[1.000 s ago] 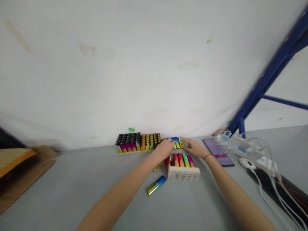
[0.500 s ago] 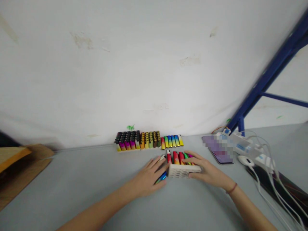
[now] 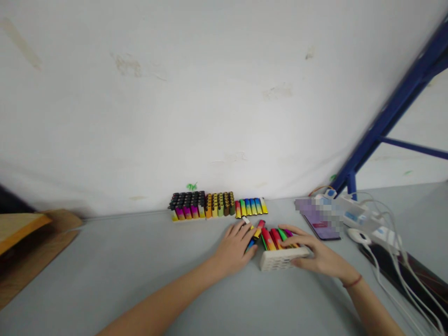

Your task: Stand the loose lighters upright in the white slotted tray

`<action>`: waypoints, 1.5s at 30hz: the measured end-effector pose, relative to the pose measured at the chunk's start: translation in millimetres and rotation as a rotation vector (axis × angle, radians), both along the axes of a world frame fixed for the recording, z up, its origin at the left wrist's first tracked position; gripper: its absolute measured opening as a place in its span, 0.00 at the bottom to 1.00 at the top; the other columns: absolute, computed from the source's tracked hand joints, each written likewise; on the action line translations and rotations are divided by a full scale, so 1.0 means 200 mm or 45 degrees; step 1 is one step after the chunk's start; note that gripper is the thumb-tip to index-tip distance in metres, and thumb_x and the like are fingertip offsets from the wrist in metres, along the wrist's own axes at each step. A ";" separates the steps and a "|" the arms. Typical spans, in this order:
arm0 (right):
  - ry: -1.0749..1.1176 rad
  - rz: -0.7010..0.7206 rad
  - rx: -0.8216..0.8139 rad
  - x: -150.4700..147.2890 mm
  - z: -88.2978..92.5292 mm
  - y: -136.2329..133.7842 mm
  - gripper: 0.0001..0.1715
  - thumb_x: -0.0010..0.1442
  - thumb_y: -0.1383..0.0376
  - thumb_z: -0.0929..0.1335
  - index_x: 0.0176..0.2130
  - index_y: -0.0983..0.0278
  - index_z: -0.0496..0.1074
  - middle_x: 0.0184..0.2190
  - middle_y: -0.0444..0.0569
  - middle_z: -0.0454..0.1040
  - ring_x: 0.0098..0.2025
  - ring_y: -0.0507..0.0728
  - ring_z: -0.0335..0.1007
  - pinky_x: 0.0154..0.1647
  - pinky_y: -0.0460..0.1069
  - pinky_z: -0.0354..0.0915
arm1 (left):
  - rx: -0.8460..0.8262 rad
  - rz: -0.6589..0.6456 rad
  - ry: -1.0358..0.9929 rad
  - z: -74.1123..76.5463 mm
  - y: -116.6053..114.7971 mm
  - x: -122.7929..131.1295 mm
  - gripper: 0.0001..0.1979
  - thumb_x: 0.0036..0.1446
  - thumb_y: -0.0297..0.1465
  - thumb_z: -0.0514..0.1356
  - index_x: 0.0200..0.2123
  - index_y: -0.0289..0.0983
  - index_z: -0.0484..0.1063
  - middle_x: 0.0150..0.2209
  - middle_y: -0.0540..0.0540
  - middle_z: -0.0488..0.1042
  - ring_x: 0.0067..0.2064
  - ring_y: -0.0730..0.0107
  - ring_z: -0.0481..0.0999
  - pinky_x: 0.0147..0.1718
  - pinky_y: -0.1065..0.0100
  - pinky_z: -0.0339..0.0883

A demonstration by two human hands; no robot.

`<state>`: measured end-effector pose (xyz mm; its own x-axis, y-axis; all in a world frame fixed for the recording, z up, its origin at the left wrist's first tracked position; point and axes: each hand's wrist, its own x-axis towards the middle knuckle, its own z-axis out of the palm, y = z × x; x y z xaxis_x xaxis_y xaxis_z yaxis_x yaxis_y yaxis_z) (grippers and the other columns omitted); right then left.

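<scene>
Well in from the back edge of the bench (image 3: 140,280), the right hand (image 3: 318,255) is gripping a white tray (image 3: 276,264), its fingers clamping on the tray's right end, with the thumb on the near wall. Colorful lighters (image 3: 275,239) are leaning inside it. Just beside the tray's left end, the left hand (image 3: 234,249) is covering loose lighters (image 3: 259,229) (whether its fingers are closing on any, I cannot tell). Along the back edge, black-topped lighters (image 3: 188,207), gold-topped lighters (image 3: 220,205) and a shiny row of lighters (image 3: 250,207) are sitting in line.
</scene>
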<state>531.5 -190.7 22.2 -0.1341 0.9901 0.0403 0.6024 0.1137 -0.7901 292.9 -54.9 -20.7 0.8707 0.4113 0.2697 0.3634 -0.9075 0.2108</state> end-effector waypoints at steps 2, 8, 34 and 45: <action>0.011 0.002 -0.007 0.01 0.01 -0.01 0.24 0.54 0.53 0.71 0.47 0.62 0.76 0.64 0.58 0.56 0.63 0.67 0.55 0.60 0.60 0.58 | -0.001 -0.005 0.018 0.00 0.00 0.02 0.21 0.67 0.39 0.51 0.60 0.37 0.61 0.62 0.42 0.62 0.63 0.54 0.55 0.60 0.49 0.51; -0.050 -0.304 0.038 0.06 0.09 0.06 0.28 0.63 0.48 0.59 0.45 0.63 0.77 0.53 0.55 0.72 0.56 0.63 0.65 0.59 0.58 0.59 | 0.008 0.004 -0.004 0.03 -0.02 0.02 0.21 0.65 0.40 0.54 0.57 0.34 0.65 0.58 0.38 0.64 0.60 0.52 0.59 0.59 0.51 0.53; -0.844 -0.565 -0.408 0.10 -0.03 0.62 0.19 0.54 0.64 0.68 0.44 0.69 0.75 0.30 0.53 0.79 0.33 0.57 0.76 0.32 0.45 0.65 | 0.058 -0.034 0.069 -0.02 -0.05 -0.22 0.27 0.61 0.37 0.58 0.60 0.32 0.60 0.60 0.36 0.62 0.61 0.47 0.59 0.57 0.52 0.59; -0.902 -0.441 -0.082 -0.05 0.09 0.66 0.18 0.62 0.60 0.62 0.42 0.66 0.76 0.39 0.54 0.79 0.41 0.57 0.74 0.42 0.47 0.64 | -0.059 -0.065 -0.054 0.01 -0.03 -0.29 0.18 0.60 0.33 0.61 0.53 0.40 0.67 0.56 0.40 0.63 0.58 0.53 0.62 0.55 0.54 0.62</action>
<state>522.0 -58.1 40.1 0.2098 0.9777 0.0019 0.9573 -0.2050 -0.2038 235.1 -61.0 -19.4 0.8793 0.3792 0.2882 0.3065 -0.9136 0.2670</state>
